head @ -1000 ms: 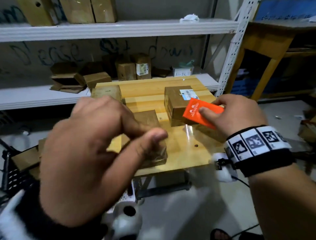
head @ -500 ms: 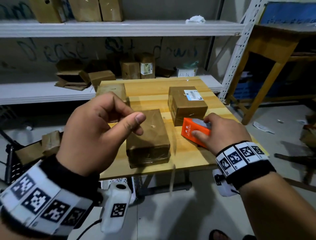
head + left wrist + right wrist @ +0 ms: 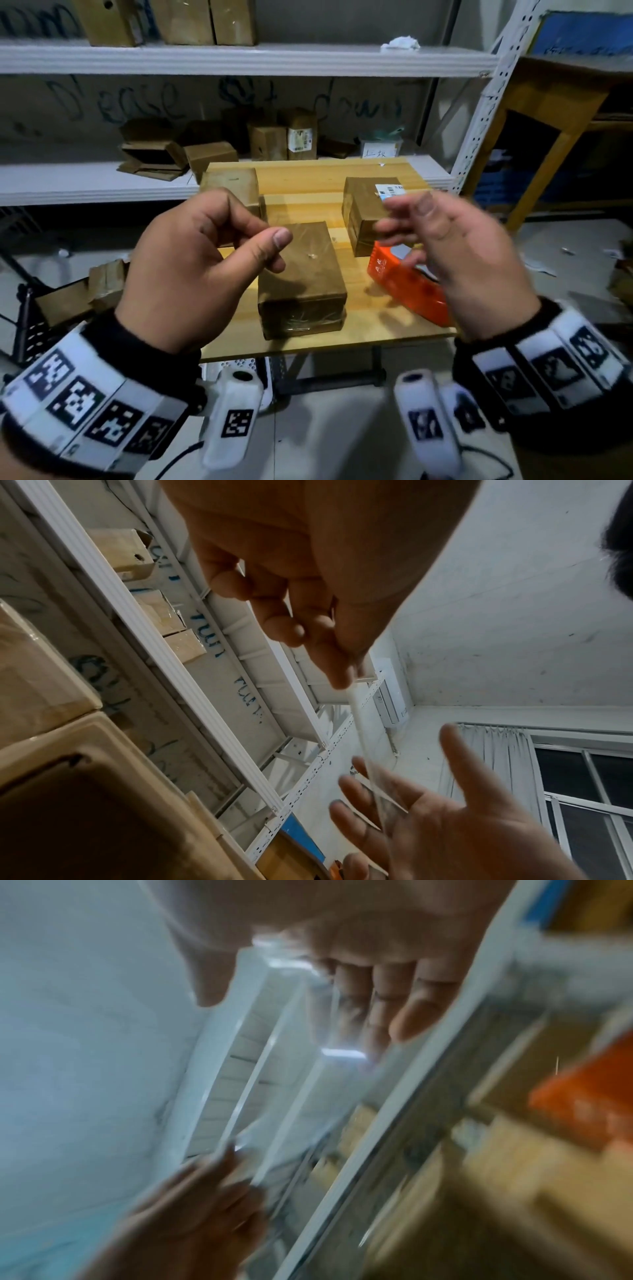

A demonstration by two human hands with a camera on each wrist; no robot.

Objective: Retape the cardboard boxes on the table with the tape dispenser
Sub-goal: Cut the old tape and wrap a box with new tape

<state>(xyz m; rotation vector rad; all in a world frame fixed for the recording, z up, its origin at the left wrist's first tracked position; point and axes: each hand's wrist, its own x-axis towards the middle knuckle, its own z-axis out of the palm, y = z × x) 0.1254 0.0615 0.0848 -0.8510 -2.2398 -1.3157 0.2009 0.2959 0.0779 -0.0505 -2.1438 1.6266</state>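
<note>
My left hand (image 3: 277,250) is raised over the wooden table (image 3: 376,337) and pinches one end of a clear tape strip (image 3: 363,737) between thumb and forefinger. The strip runs across to my right hand (image 3: 407,222), which is lifted with straight, spread fingers and blurred by motion; the strip's other end lies against its palm (image 3: 394,804). The orange tape dispenser (image 3: 404,287) lies on the table under the right hand, with nothing holding it. A brown cardboard box (image 3: 301,281) stands in the middle, a labelled box (image 3: 366,212) behind the dispenser, and a third box (image 3: 233,185) at the back left.
White metal shelving (image 3: 85,185) behind the table holds more cardboard boxes (image 3: 267,140). A wooden stand (image 3: 548,102) rises at the right. A black crate (image 3: 27,329) with cardboard sits low on the left. The table's near edge drops to the floor.
My right hand has let go of the orange dispenser, which now lies on the table, and has risen with open fingers toward the left hand. The left hand keeps its pinch.
</note>
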